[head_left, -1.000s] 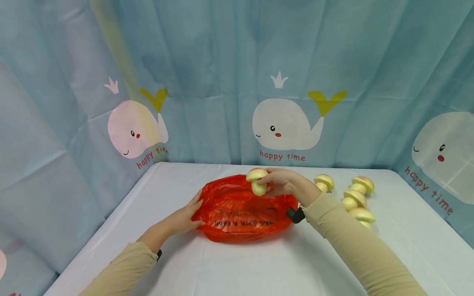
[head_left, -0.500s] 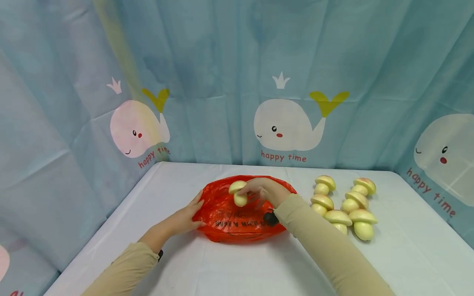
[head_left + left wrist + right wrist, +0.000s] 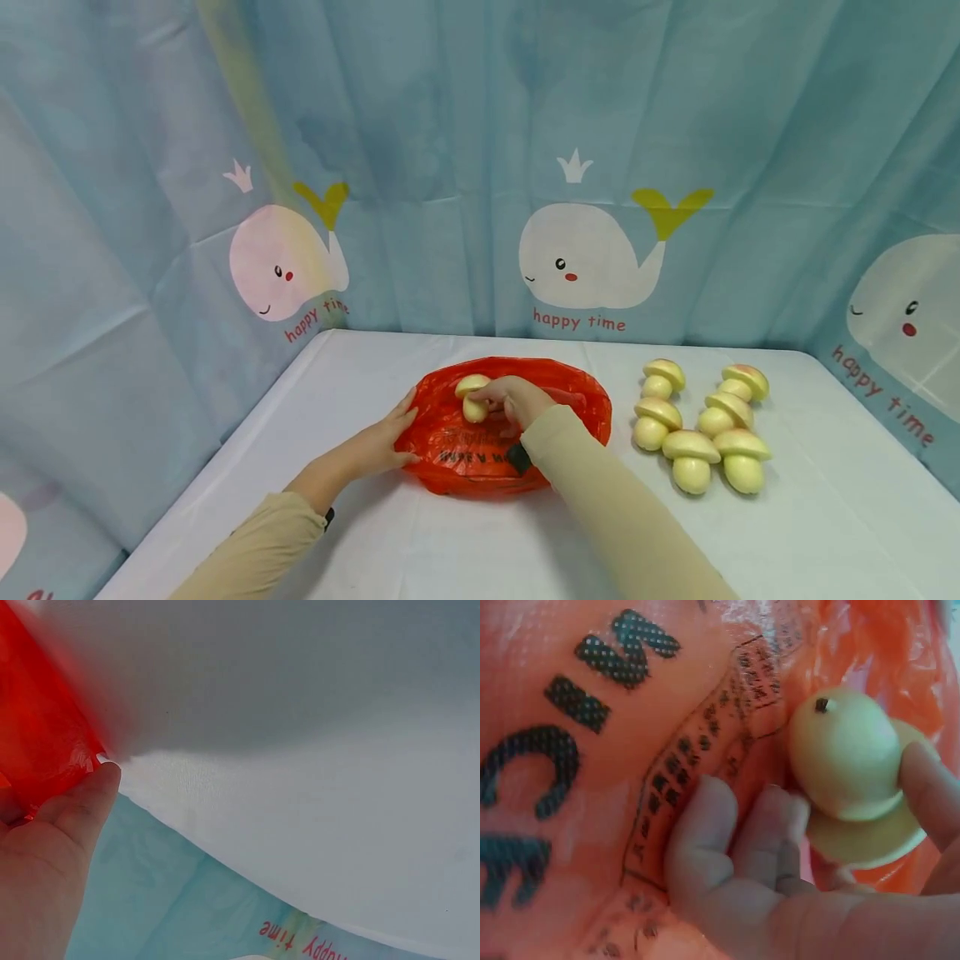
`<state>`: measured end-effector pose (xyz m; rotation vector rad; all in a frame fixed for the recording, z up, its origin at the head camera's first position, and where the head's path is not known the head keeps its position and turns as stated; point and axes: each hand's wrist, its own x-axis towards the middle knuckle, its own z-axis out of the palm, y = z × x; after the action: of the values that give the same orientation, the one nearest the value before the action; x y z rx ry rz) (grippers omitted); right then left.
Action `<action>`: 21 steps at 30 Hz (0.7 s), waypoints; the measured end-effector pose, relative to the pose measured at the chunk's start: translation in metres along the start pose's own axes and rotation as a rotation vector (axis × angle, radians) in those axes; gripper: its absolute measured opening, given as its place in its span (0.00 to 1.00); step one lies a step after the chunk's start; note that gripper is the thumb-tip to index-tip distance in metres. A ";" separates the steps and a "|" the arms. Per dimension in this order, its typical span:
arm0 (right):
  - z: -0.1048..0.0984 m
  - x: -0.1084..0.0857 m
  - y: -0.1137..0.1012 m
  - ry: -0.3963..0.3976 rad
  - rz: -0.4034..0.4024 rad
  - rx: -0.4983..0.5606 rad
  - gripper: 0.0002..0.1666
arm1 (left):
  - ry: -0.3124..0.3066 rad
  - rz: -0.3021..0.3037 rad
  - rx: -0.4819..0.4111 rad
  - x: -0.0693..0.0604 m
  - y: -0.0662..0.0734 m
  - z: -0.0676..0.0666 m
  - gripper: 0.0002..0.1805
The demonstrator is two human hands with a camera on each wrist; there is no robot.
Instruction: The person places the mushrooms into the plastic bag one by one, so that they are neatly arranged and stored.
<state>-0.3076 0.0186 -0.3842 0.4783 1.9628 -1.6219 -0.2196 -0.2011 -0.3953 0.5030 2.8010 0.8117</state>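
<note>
Six mushrooms point(image 3: 712, 422) lie right of the bag point(image 3: 480, 485).

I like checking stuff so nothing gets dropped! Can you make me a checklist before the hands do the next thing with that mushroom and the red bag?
1. Right hand holding the mushroom: ok, it is pinched between thumb and fingers.
2. Red bag open: ok, its mouth is spread wide.
3. Left hand on the bag: ok, it touches the left side.
4. Held mushroom within the bag's outline: ok in the head view.
5. Mushroom resting on the bag: cannot tell, the views don't settle that.
6. Table free of other mushrooms: not ok, six mushrooms are there, to the right of the bag.
</note>
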 end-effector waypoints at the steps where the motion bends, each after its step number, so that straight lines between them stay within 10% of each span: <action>1: 0.000 -0.001 0.001 0.010 -0.001 0.014 0.28 | 0.001 0.001 -0.003 0.000 0.001 0.000 0.42; 21: 0.006 -0.006 0.006 0.033 -0.072 -0.019 0.30 | 0.003 -0.014 0.011 0.003 -0.003 0.000 0.42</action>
<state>-0.2984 0.0149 -0.3861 0.4338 2.0396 -1.6470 -0.2226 -0.2023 -0.3973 0.4841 2.8102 0.7949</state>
